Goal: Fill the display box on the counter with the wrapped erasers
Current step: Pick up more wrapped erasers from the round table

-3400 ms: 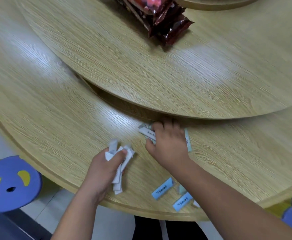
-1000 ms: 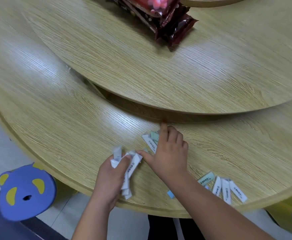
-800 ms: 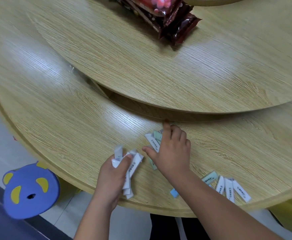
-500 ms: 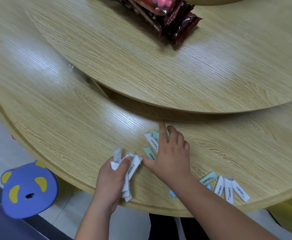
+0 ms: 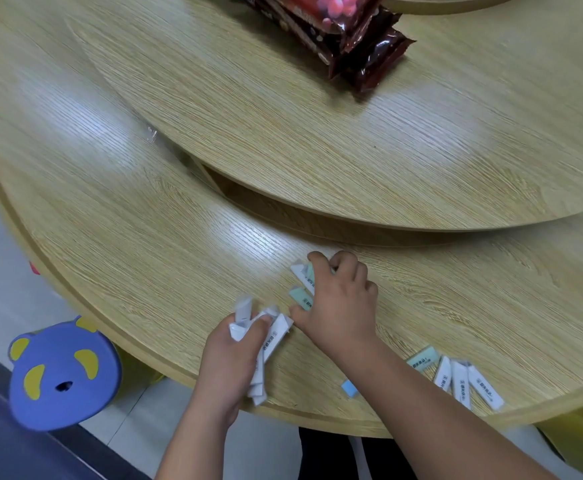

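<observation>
Head view: clutching a fistful of wrapped erasers (image 5: 270, 342) in the left hand (image 5: 229, 356), clamped tight; pinching at two loose erasers (image 5: 301, 295) on the table (image 5: 137, 258) with the curled right hand (image 5: 341, 301). No display box in sight. Risk of spilling that overstuffed fistful, or sweeping the edge row (image 5: 465, 379) off with the forearm (image 5: 432, 407)

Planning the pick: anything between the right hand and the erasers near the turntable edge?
Nothing visible. The right hand lies on the loose erasers, fingers curled over them. The display box is not in view, so that path cannot be judged.
</observation>
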The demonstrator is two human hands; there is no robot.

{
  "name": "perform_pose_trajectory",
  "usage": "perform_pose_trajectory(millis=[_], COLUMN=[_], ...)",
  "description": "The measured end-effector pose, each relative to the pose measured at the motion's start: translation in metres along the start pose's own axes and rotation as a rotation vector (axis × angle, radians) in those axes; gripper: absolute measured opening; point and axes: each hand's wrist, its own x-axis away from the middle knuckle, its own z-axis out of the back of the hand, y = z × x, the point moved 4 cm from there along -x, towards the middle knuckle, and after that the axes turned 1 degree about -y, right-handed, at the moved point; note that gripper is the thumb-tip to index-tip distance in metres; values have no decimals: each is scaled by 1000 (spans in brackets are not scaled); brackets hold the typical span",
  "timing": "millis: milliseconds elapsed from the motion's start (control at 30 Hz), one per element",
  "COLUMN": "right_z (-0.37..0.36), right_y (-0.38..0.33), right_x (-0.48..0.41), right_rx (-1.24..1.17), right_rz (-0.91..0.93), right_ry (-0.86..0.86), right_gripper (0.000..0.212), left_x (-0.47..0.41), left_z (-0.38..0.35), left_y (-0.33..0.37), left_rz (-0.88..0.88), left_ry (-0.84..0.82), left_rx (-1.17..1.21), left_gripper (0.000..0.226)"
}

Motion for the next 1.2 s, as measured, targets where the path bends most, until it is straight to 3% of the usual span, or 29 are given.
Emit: perform_pose_trajectory(millis=[267,467,633,767,1000,1067,1200], right_z=[1,-5,-6,-4,2,6,11], right_y=[-8,-18,-17,-17,1,7,26], right_x=[-3,-4,-3,0,-4,-3,-6], right_rx=[22,54,124,138,140,157,13], right_rz=[97,148,187,232,333,350,380], right_ry=[-50,-86,-26,61,64,22,-121], right_gripper=[49,42,30,19,21,34,36], left_x=[-1,1,4,5,12,15,21], left_z=[-1,0,1,1,-13,-23,-45], left_y=[0,5,9,6,-10,-15,-16], left_rz=[-8,-27,-83,-68,-50,-48,-44], left_ry=[-14,-18,-8,-19,-19,-21,-69], left_rx=[-1,-12,4,37,30,27,1], left_gripper=[40,39,16,26,31,29,19])
